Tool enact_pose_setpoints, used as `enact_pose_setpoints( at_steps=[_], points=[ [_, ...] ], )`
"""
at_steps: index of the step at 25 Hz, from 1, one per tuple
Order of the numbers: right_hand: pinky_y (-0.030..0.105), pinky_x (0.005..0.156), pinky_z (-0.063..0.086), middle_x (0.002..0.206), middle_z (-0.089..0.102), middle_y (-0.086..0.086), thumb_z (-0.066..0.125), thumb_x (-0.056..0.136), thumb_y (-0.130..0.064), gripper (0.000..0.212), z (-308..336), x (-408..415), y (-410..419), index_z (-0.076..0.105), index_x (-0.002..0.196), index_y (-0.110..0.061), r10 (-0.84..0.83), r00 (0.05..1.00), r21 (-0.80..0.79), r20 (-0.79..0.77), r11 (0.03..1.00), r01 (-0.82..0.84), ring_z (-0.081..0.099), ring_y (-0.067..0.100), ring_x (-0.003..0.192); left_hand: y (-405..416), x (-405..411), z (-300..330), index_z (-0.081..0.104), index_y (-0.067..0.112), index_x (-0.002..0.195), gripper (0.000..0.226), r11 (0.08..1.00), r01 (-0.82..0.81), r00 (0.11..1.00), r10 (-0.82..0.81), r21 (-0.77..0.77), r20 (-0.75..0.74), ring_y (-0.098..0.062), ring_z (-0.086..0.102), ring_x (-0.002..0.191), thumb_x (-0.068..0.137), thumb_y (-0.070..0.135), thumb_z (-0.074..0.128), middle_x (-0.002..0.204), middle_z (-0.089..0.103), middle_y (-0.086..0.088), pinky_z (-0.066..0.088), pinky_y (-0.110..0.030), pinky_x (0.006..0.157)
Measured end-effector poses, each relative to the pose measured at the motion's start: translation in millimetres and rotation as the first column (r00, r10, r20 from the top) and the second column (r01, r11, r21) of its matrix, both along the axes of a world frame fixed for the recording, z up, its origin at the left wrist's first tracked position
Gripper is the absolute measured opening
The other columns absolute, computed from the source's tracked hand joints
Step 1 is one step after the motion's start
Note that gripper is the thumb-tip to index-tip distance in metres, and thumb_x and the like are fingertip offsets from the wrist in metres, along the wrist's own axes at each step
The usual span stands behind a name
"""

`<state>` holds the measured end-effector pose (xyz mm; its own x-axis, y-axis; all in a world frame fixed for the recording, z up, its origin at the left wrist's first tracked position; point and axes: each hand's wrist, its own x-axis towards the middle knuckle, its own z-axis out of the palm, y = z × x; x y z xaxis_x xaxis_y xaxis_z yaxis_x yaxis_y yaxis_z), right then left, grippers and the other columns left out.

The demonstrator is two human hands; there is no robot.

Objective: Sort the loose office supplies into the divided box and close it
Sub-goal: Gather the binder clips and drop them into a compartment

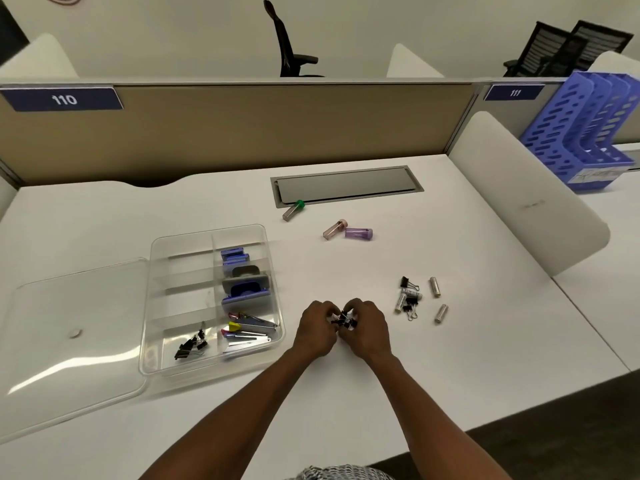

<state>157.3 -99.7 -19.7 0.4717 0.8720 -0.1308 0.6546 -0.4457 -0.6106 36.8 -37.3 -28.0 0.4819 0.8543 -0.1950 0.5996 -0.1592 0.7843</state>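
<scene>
A clear divided box stands open on the white desk, its clear lid lying flat to its left. Inside are black binder clips, purple staplers and coloured clips with metal pieces. My left hand and my right hand meet just right of the box, both closed around a small bunch of black binder clips. Further right lie loose binder clips mixed with small silver tubes. Three small capped tubes lie farther back: green, pink, purple.
A grey cable hatch is set into the desk behind the tubes. A beige partition closes the back. A white curved divider bounds the right side, with a blue file rack beyond it.
</scene>
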Motion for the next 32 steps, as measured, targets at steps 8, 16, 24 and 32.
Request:
enact_pose_setpoints(
  at_steps=[8,16,24,32],
  points=[
    [0.024,0.069,0.050,0.080,0.071,-0.008,0.073,0.076,-0.018,0.019,5,-17,-5,0.075,0.094,-0.024,-0.161,0.974,0.051,-0.160,0.984,0.172,0.068,0.012,0.077,-9,-7,1,0.060,0.018,0.129,0.042,0.998,-0.007,1.000,0.006,-0.065,-0.025,-0.023,0.058,0.113,0.089,0.006,0.054,0.122,0.062,-0.008,0.043,-0.024,0.092],
    [0.029,0.074,0.060,0.080,0.076,-0.006,0.073,0.073,-0.001,0.030,4,-17,-12,0.077,0.084,-0.028,-0.337,0.781,-0.001,-0.526,0.919,0.395,0.074,0.010,0.075,-17,-19,-1,0.056,0.020,0.130,0.060,0.985,0.170,0.985,-0.170,-0.004,-0.006,-0.016,0.054,0.093,0.072,0.016,0.075,0.111,0.052,-0.002,0.049,-0.027,0.082],
    [0.043,0.081,0.061,0.097,0.074,0.020,0.068,0.078,0.013,0.028,0,-4,-16,0.075,0.097,-0.007,-0.312,0.522,-0.088,-0.794,0.908,0.409,0.074,0.035,0.086,-22,-22,6,0.065,0.013,0.115,0.039,0.989,0.130,0.990,-0.125,0.074,-0.058,-0.023,0.059,0.095,0.076,0.008,0.064,0.102,0.067,-0.007,0.045,-0.030,0.082],
    [0.041,0.086,0.059,0.106,0.072,0.021,0.053,0.091,0.004,0.025,24,-9,-10,0.073,0.104,-0.005,-0.263,0.524,-0.160,-0.810,0.959,0.235,0.070,0.030,0.096,-30,-24,13,0.074,0.014,0.097,0.023,0.993,0.025,0.997,-0.034,0.111,0.074,-0.015,0.066,0.079,0.080,0.005,0.063,0.089,0.075,-0.001,0.051,-0.025,0.072]
  ],
)
